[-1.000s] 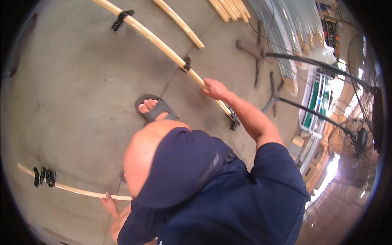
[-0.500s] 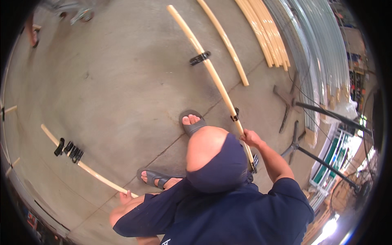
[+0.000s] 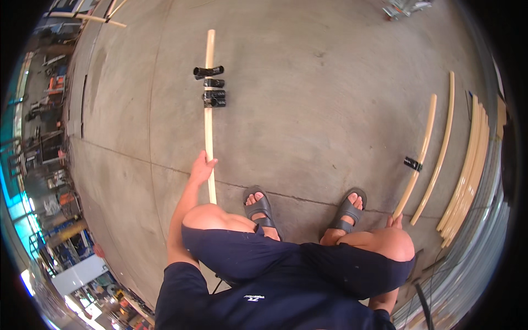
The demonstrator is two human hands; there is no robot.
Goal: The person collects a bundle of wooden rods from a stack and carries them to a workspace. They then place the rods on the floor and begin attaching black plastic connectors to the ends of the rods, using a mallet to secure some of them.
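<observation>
On my left, a long cream-coloured pipe (image 3: 209, 132) points away from me. My left hand (image 3: 203, 166) is closed around it near my left knee. Farther up this pipe sits a group of black pipe joints (image 3: 214, 98), the farthest one (image 3: 208, 71) lying crosswise. My right hand (image 3: 395, 221) grips the near part of a second cream pipe (image 3: 424, 140), just beyond my right knee, which hides most of that hand. A black joint (image 3: 412, 164) is fitted on this second pipe. The near ends of both pipes are out of sight behind my legs.
To the right lie a single cream pipe (image 3: 441, 159) and a bundle of cream pipes (image 3: 467, 170), beside silvery wrapped lengths (image 3: 487, 236). A cream pipe frame (image 3: 88, 16) stands far left. Shelves with goods (image 3: 60, 203) line the left side. A wheeled metal base (image 3: 404, 8) is far off.
My view has swung from the right pipe toward the left one. My left hand, mostly hidden before, now shows plainly. Both hands keep hold of their pipes.
</observation>
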